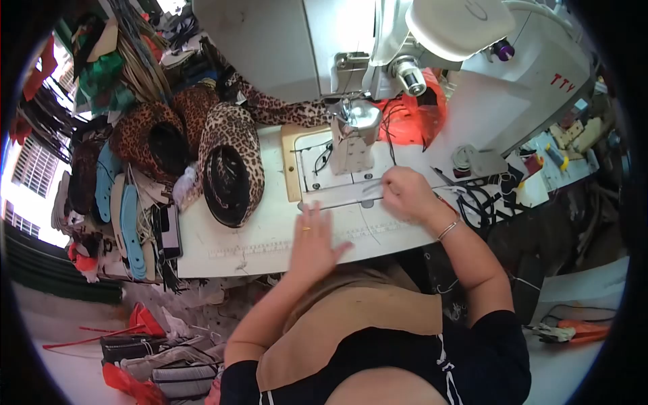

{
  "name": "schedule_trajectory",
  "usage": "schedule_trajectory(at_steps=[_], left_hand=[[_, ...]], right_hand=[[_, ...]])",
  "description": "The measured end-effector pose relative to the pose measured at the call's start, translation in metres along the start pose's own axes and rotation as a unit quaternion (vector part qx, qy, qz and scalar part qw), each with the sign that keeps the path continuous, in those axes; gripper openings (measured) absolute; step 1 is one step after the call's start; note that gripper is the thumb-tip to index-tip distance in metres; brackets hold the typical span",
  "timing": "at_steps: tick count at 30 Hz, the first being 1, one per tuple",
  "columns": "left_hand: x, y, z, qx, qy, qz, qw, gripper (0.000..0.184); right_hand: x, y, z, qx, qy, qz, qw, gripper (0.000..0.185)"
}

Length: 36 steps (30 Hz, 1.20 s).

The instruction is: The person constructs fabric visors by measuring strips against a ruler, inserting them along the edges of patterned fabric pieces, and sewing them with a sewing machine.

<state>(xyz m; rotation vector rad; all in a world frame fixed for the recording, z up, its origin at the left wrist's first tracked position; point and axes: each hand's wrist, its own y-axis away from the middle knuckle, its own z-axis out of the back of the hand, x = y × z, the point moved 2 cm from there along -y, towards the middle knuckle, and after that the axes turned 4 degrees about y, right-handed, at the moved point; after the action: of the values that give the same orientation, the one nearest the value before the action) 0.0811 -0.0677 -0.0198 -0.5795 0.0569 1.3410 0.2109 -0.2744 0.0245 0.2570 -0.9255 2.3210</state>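
My left hand point(314, 241) lies flat on the white sewing table point(277, 255), fingers spread, with a ring on one finger. Closed into a fist, my right hand point(407, 193) is at the right end of the metal plate point(334, 198) below the sewing machine's needle area. A thin greyish thing seems to stick out from its fingers, too blurred to name. Left of the machine post point(352, 148) stands a leopard-print item with a dark opening point(233, 158). A long leopard-print strip point(290, 111) runs from the pile towards the needle area.
More leopard-print pieces point(152, 138) crowd the table's left side, beside blue straps point(130, 233) and a phone-like slab point(171, 231). An orange-red plastic bag point(415, 118) sits behind the post. Black cords point(482, 202) and small tools lie at the right.
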Motion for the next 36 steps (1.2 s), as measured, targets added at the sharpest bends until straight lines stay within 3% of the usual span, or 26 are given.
schedule_trajectory(at_steps=[1,2,3,6,7,9,14,20,32,36], left_hand=[[-0.022,0.005,0.001,0.065,0.030,-0.009,0.997,0.055],[-0.040,0.009,-0.014,0.156,0.153,-0.153,0.964,0.051],[-0.054,0.016,-0.024,0.240,0.269,-0.290,0.887,0.047],[-0.071,0.027,-0.012,0.320,0.455,-0.234,0.797,0.034],[-0.066,0.027,-0.008,0.259,0.423,-0.236,0.835,0.031],[-0.053,0.031,0.003,0.132,0.357,-0.235,0.894,0.023],[-0.037,0.048,0.006,-0.067,0.183,-0.185,0.963,0.029],[-0.030,0.054,0.003,-0.089,0.055,-0.058,0.993,0.043],[-0.029,0.050,-0.007,0.007,-0.103,-0.065,0.993,0.071],[-0.029,0.048,-0.006,0.020,-0.116,-0.071,0.990,0.070]], right_hand=[[0.005,-0.001,0.004,-0.030,-0.027,-0.018,0.999,0.011],[0.012,-0.002,0.011,-0.060,-0.053,-0.035,0.996,0.015],[0.019,-0.005,0.019,-0.090,-0.079,-0.052,0.991,0.018],[0.038,0.018,0.019,-0.039,-0.025,0.009,0.999,0.017],[0.044,0.030,0.013,-0.020,-0.003,0.039,0.999,0.015],[0.062,0.052,0.000,0.036,-0.045,-0.019,0.998,0.010],[0.074,0.061,-0.035,-0.014,0.005,-0.069,0.998,0.006],[0.079,0.048,-0.048,0.024,0.018,-0.053,0.998,0.007],[0.069,0.047,-0.045,0.045,-0.035,-0.075,0.995,0.007],[0.044,0.054,-0.023,0.055,-0.137,-0.230,0.962,0.010]])
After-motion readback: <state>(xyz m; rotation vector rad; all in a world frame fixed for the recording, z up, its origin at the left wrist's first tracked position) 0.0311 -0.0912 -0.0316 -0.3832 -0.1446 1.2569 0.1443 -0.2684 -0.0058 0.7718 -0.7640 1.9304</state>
